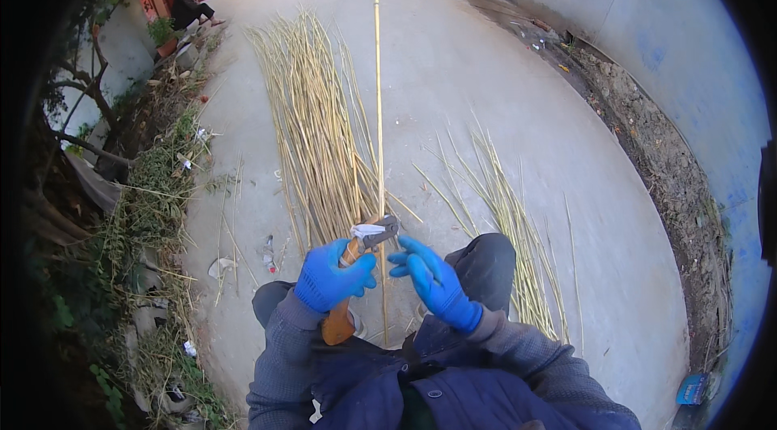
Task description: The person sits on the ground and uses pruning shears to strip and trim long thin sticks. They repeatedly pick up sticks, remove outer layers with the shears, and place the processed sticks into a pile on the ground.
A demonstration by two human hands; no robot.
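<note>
Now we have the long cane [378, 106] running straight up the middle of the view, its lower end down between our knees [494, 264]. Our left hand [328, 278], blue-gloved, is wrapped around the wooden-handled tool [338, 325], just left of the cane. Out past those fingers, the tool's dark metal head [389, 228], white wrapping [366, 231] beside it, meets the cane's line; whether it bites, we can't tell. And across on the other side, just right of the cane, our right hand [435, 280] is unclenched, fingers stretched towards the tool, tips right by the cane, contact impossible to make out. Beyond the left hand, a big bundle of canes [312, 122] spreads over the concrete ground [607, 284], while a smaller, greener pile [506, 228] lies off to our right.
</note>
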